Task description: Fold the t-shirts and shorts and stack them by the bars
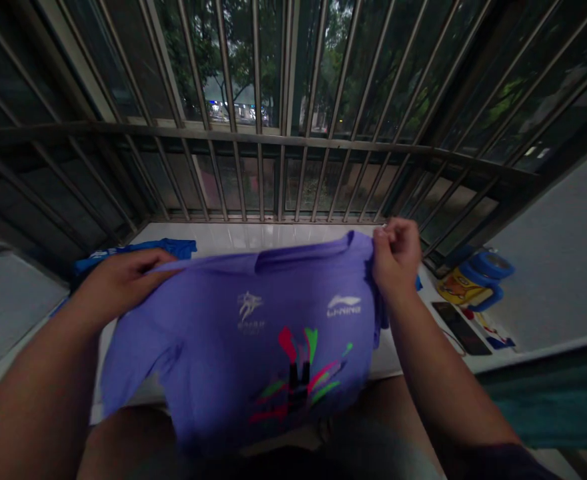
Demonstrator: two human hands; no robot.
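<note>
A purple sports shirt (233,347) with white logos and a bright multicoloured print is spread out in front of me, front side up. My left hand (121,280) is closed on its left shoulder. My right hand (396,257) pinches its right shoulder near the collar. The shirt hangs from both hands over the edge of a white tiled ledge (253,237) and down toward my lap.
A blue garment (138,252) lies on the ledge behind my left hand. At the right sit a yellow and blue jug (473,283), a dark phone (461,328) and small items. Metal window bars (273,173) close off the far side.
</note>
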